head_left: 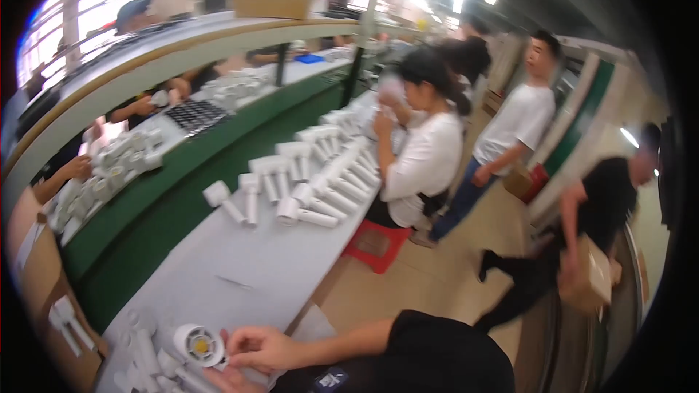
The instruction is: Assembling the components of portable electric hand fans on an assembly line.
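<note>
A white handheld fan (199,346), its round grille facing up with a yellow centre, is at the near end of the white table. My left hand (227,378) is closed at the fan's lower right side, partly cut off by the lower edge. Just above it my right hand (261,348) has its thumb and fingers pinched together beside the fan head. What lies between those fingertips is too small to make out. Several white fan parts (145,356) lie in a pile left of my hands.
The white table (240,262) carries rows of white fans (313,189) farther off. A green-sided conveyor (175,182) runs along the left under a shelf (218,33). A seated co-worker (429,138) is on a red stool (375,247). One person carries a cardboard box (586,276) at right.
</note>
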`<state>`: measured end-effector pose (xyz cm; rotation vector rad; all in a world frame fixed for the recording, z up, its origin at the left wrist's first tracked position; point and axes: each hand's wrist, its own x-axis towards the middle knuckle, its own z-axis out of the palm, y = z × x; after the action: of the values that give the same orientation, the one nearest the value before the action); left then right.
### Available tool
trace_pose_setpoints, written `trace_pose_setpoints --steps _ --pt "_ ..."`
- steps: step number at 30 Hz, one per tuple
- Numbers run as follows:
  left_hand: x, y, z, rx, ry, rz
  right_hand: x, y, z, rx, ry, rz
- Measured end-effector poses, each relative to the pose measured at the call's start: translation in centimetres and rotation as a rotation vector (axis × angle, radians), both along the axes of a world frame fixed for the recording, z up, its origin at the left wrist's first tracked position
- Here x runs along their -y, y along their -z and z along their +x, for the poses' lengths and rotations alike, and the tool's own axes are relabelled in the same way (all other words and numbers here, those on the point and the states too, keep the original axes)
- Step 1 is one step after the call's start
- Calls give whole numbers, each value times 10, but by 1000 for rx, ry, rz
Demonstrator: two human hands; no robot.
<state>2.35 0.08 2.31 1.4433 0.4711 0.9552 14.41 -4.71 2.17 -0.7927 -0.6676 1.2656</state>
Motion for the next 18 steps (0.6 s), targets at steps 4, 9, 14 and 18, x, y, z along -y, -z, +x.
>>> trace_pose_setpoints --steps 4,9,14,18 --pt "2 70 -9 -143 -54 81 6 40 5 108 56 15" --pt "-1 88 -8 -108 -69 -28 7 13 0 111 79 22" --pt "4 45 -3 -60 -167 50 2 16 1 119 5 -48" --pt "9 57 -10 -29 -179 -11 4 14 -4 98 -42 -86"
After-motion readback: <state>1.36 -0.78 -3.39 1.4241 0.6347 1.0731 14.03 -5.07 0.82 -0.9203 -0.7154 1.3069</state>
